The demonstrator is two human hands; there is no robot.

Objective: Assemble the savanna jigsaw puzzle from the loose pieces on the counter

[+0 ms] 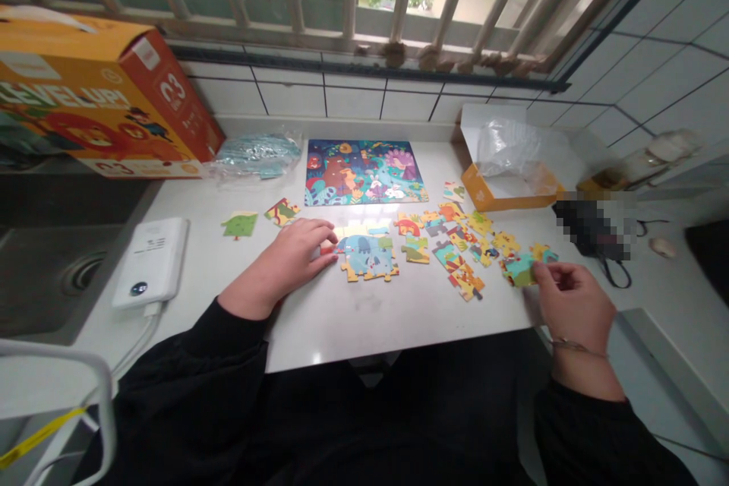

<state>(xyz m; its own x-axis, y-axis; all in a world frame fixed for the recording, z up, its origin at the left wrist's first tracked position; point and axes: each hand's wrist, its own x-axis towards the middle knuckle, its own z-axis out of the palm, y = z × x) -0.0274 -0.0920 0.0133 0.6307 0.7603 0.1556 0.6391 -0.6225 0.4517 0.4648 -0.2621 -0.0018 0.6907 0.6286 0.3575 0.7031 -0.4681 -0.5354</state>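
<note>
My left hand [296,260] rests on the white counter with its fingers loosely bent and apart. Its fingertips touch the left edge of a joined puzzle section [369,257] that shows a blue elephant. At the right, my right hand [572,296] pinches a green and teal puzzle piece [519,270] between thumb and fingers, at the edge of a cluster of pieces. Several loose puzzle pieces [459,269] lie between the elephant section and my right hand, some overlapping. A green tree piece [240,224] and a brown-green piece [282,211] lie beyond my left hand.
A finished-looking dark forest puzzle [364,173] lies at the back. Beside it are a plastic bag of teal pieces [256,154] and an open orange-white box [501,194]. A large orange box [102,99], a white power bank [151,262] and a sink [62,273] are leftward.
</note>
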